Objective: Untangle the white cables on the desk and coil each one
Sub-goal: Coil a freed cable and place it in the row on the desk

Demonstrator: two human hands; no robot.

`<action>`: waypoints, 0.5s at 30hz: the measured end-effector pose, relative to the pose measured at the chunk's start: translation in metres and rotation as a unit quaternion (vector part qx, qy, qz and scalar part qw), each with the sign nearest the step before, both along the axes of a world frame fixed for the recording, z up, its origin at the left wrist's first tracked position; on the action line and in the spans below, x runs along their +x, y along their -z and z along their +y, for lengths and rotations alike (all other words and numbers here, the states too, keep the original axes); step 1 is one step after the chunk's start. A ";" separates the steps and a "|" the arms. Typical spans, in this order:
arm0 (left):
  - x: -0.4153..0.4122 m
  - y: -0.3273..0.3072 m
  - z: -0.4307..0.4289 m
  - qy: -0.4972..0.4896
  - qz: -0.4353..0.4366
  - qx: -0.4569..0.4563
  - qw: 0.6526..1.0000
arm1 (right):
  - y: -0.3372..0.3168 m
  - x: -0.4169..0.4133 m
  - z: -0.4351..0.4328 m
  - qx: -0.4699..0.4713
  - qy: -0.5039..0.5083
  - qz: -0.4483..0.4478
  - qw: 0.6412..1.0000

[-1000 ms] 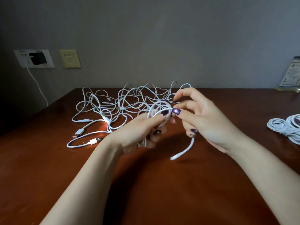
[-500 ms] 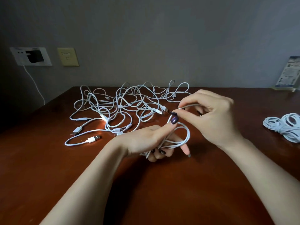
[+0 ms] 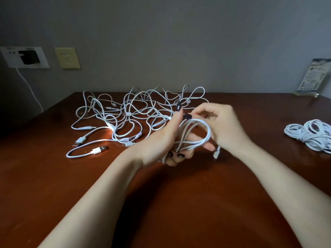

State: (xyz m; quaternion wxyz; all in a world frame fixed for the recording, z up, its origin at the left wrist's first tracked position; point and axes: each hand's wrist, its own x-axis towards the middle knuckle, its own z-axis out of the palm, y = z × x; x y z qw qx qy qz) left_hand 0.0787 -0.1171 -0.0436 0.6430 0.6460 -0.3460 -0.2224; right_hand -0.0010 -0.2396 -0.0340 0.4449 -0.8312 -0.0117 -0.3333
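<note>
Cable coil [image 3: 209,135] looped round curled left hand [image 3: 157,142] fingers [image 3: 172,161]; right hand [image 3: 223,126] apparently pinches it.

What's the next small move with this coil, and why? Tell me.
Probably wind the short tail around the coil to bind it: the left hand grips several loops, the right hand pinches the coil's top, and only that tail hangs free.

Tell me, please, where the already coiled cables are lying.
In the head view, the coiled cables lie at the right edge of the desk, right of the right hand, apart from the tangle.
</note>
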 end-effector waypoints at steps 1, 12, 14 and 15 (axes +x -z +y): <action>-0.004 -0.009 0.008 -0.021 0.013 -0.009 1.000 | 0.005 0.004 -0.002 -0.009 0.004 0.022 1.000; 0.000 -0.006 0.024 -0.169 0.094 0.017 0.981 | 0.025 0.006 0.021 -0.193 0.041 0.092 0.976; 0.007 -0.001 0.024 -0.215 0.075 0.021 0.973 | 0.027 0.003 0.030 -0.275 0.021 0.124 0.953; 0.010 0.001 0.024 -0.239 0.044 0.032 0.970 | 0.027 0.001 0.034 -0.317 0.023 0.129 0.939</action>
